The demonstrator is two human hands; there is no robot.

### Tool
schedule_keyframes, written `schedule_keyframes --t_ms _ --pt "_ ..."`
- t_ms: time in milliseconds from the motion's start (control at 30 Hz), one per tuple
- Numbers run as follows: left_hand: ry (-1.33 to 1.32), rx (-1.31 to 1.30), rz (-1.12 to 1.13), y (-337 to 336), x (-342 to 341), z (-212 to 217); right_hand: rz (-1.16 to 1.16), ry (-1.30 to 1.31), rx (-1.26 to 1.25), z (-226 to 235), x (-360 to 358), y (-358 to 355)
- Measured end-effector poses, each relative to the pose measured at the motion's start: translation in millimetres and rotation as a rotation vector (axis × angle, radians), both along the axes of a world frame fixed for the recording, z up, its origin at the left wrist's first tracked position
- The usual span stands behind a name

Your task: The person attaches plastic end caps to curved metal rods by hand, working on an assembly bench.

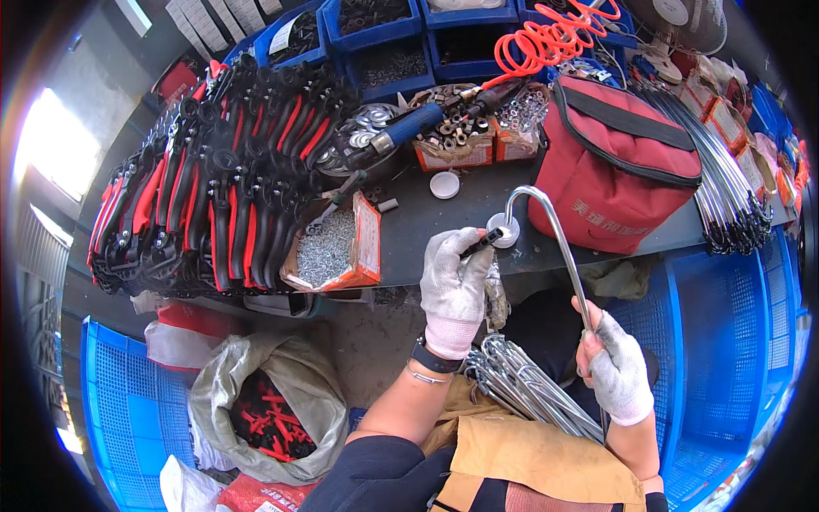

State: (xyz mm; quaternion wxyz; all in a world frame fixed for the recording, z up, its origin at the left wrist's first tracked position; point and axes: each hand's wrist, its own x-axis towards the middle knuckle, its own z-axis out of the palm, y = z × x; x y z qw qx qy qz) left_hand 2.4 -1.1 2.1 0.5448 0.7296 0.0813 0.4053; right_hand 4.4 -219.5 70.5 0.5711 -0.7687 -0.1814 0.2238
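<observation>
- A bundle of bent metal rods (525, 384), too many to count, lies across the person's lap, between the two forearms.
- The right hand (616, 369), in a white glove, is clamped around the straight lower end of one hooked rod (559, 243), which rises from the fist and curves over toward the bench edge.
- The left hand (454, 286), also gloved, is closed on a small black tool (482, 242); its tip points at a white cap (503, 230) sitting at the hook's end on the dark bench (426, 226).
- A second white cap (444, 184) lies farther back on the bench.
- One open carton of screws (334, 247) sits left of the hand.
- One red bag (616, 166) stands to the right.
- Beyond, rows of red-and-black pliers (230, 179), uncounted, and one orange coiled hose (550, 38).
</observation>
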Motion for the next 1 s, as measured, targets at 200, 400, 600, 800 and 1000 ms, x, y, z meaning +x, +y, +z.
schedule_keyframes --t_ms 200,400,600,800,1000 --pt "-0.008 0.044 0.000 -14 4 2 -0.012 -0.023 -0.042 -8 -3 -10" --pt "0.077 -1.153 -0.827 -35 1 15 -0.138 0.163 0.129 -22 -12 -22" --pt "0.054 -0.939 -0.820 -56 41 52 -0.195 -0.108 0.054 -32 -21 -24" --pt "0.026 0.278 -0.246 -70 43 83 -0.249 -0.214 0.020 -27 -28 -28" --pt "0.037 1.183 -0.517 -51 51 118 -0.216 -0.084 0.062 -26 -24 -32"
